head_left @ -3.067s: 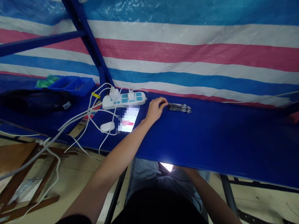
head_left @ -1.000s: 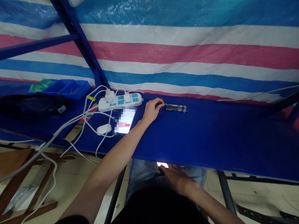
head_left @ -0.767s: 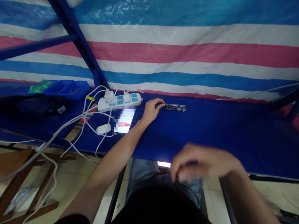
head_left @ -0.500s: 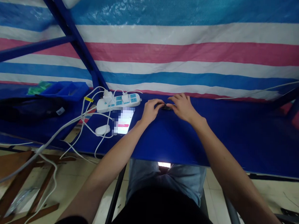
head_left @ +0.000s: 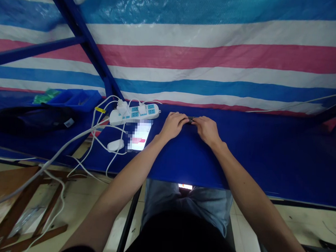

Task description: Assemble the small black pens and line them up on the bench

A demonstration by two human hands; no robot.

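Observation:
A small dark object [head_left: 190, 119] lies between my two hands over the blue table [head_left: 191, 156]; its kind is too small and too covered to make out. On its left end, my left hand [head_left: 173, 125] is closed with thumb and fingers pressed together. My right hand [head_left: 207, 129] grips the right end in the same way, fingers curled. Most of the object is hidden by the fingertips, and only a short dark strip shows in the gap.
Left of my hands are a white power strip [head_left: 121, 119] with plugs, a lit phone [head_left: 140, 138], a white charger-like piece [head_left: 115, 145] and tangled cables. Farther left sit a blue bin [head_left: 84, 100] and a dark bag [head_left: 33, 119]. A striped tarp [head_left: 214, 56] hangs behind the table.
My right hand's spread fingers have curled in and closed on the right end of the dark object. My left hand stays on its left end. The view has shifted slightly.

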